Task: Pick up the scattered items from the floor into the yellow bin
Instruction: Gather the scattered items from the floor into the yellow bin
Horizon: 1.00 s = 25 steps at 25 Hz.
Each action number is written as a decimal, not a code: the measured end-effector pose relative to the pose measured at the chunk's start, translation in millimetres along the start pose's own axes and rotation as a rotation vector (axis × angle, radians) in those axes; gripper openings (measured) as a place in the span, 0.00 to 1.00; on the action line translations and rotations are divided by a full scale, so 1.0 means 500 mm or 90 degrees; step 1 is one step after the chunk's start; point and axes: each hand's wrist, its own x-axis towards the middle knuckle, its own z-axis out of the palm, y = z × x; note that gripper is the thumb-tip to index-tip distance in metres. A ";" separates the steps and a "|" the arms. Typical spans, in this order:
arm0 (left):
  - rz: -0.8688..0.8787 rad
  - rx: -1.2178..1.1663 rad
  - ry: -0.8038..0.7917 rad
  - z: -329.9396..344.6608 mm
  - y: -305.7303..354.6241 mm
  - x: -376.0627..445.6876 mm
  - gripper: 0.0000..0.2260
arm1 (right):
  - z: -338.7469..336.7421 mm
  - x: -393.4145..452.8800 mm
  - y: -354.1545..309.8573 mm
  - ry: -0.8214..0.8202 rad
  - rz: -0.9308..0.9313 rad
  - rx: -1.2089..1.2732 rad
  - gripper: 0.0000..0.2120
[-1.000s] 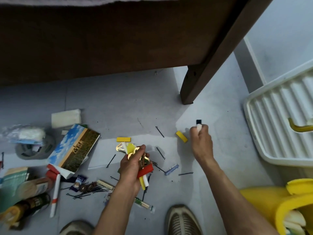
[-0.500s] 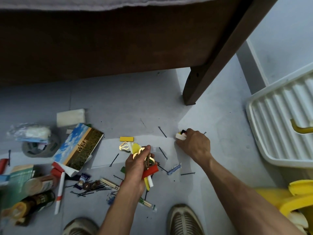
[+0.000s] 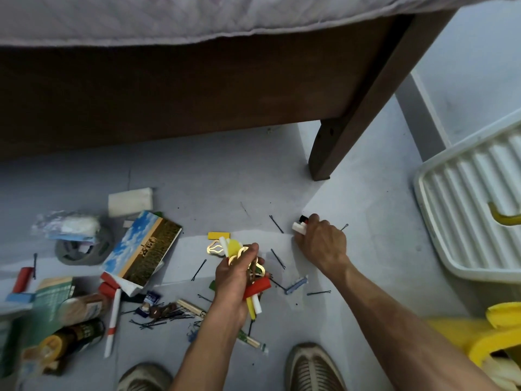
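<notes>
My left hand (image 3: 235, 280) grips a bunch of hair clips (image 3: 255, 287): gold, red, yellow and white ones stick out of the fist above the floor. My right hand (image 3: 322, 244) is down on the floor to the right, fingers curled round a white clip (image 3: 298, 227) and a small black piece (image 3: 303, 218). A yellow clip (image 3: 218, 235) lies flat just above the left hand. Several black hairpins (image 3: 276, 223) are scattered between and below my hands. The yellow bin (image 3: 485, 338) shows at the lower right corner, partly cut off.
A picture box (image 3: 142, 249), a white block (image 3: 130, 201), a tape roll (image 3: 80, 249), bottles and packets crowd the left floor. A blue clip (image 3: 296, 285) lies right of the left hand. A bed leg (image 3: 327, 153) stands behind; a white ribbed tray (image 3: 473, 204) leans at right. My shoes (image 3: 310, 365) are below.
My right hand came down and left from the black-tipped white piece onto the yellow clip, which is now hidden under it. The left hand kept its bundle almost still.
</notes>
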 end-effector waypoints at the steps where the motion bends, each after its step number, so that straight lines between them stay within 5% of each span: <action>1: -0.001 -0.002 0.003 -0.003 0.003 0.002 0.11 | -0.001 0.007 -0.006 0.000 -0.001 0.013 0.16; 6: -0.006 0.006 0.019 -0.019 0.001 0.016 0.12 | -0.001 0.023 -0.020 -0.019 -0.007 0.070 0.12; 11: 0.003 -0.016 -0.015 0.026 0.000 0.004 0.10 | -0.072 -0.031 0.010 -0.163 0.270 0.883 0.06; 14: 0.011 -0.006 -0.091 0.092 0.009 -0.053 0.09 | -0.150 -0.126 0.036 -0.163 0.274 1.131 0.02; 17: 0.030 0.024 -0.219 0.180 0.016 -0.160 0.09 | -0.240 -0.235 0.098 -0.091 0.229 1.234 0.13; 21: 0.011 0.043 -0.421 0.306 -0.044 -0.353 0.07 | -0.334 -0.409 0.247 0.074 0.221 1.295 0.09; 25: -0.038 0.140 -0.522 0.387 -0.176 -0.504 0.14 | -0.344 -0.567 0.387 0.214 0.297 1.251 0.18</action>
